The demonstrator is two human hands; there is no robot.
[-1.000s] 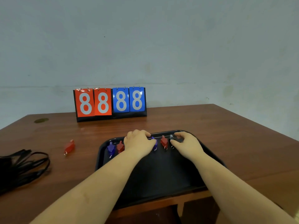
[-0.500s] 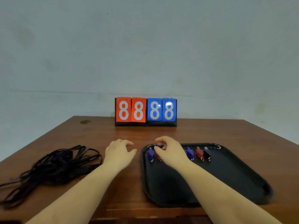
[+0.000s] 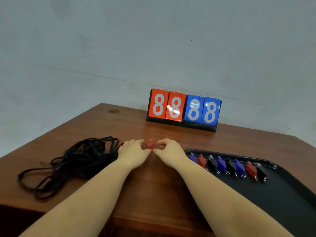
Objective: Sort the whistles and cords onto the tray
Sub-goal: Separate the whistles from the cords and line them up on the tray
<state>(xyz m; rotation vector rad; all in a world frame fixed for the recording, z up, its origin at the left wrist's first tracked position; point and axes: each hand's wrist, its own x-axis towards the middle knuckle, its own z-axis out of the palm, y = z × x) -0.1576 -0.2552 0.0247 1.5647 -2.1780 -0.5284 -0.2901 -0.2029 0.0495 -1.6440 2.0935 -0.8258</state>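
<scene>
Now your left hand (image 3: 132,153) and right hand (image 3: 169,151) both pinching the red whistle (image 3: 150,144) between them above the surface (image 3: 153,185), black cords (image 3: 75,161) heaped to your left, eight whistles (image 3: 227,165) lined up on the tray (image 3: 282,199) at right.

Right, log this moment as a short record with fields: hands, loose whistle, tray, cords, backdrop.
hands: left hand and right hand meet at the red whistle; which one grips it is unclear
loose whistle: red, between the fingertips, off the tray
tray: black tray at right, holding a row of eight whistles in purple, red and black
cords: black cords piled on the table at left, not on the tray
backdrop: scoreboard showing 8888
</scene>
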